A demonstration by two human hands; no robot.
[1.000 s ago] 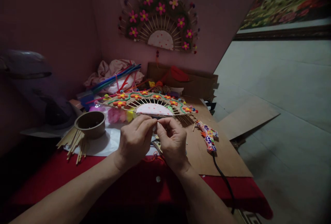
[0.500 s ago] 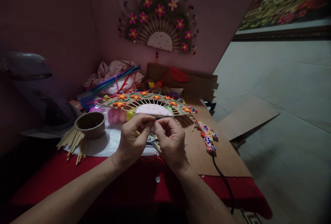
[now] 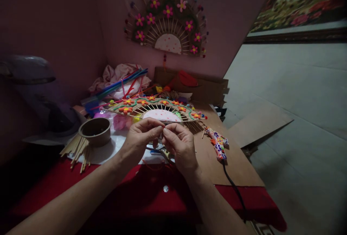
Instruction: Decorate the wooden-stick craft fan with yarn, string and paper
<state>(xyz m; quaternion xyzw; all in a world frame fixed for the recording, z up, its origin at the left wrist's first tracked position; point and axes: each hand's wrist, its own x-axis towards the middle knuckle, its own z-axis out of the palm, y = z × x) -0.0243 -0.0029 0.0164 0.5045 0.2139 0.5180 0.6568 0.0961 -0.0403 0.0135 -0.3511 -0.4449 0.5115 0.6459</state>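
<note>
My left hand and my right hand meet above the middle of the table, thumbs and forefingers pinched together tip to tip. Whatever sits between them is tiny, with a hint of red, and I cannot make it out. Below the hands runs a thin orange thread; whether it reaches the fingertips is hidden. Partly covered by my hands, a pair of scissors lies on the white sheet. Just beyond stands a half-round fan of sticks with orange clay-like flowers, a green wavy line and a spotted white centre.
At left, a brown pot stands beside loose wooden sticks. A flower-patterned glue gun with a black cord rests on cardboard at right. A similar fan hangs on the wall. One shiny disc lies on the red cloth.
My left fingers have straightened somewhat and closed in on the right fingertips, the thumb now stretched along the forefinger. The orange thread has shifted slightly left. Other things stay put.
</note>
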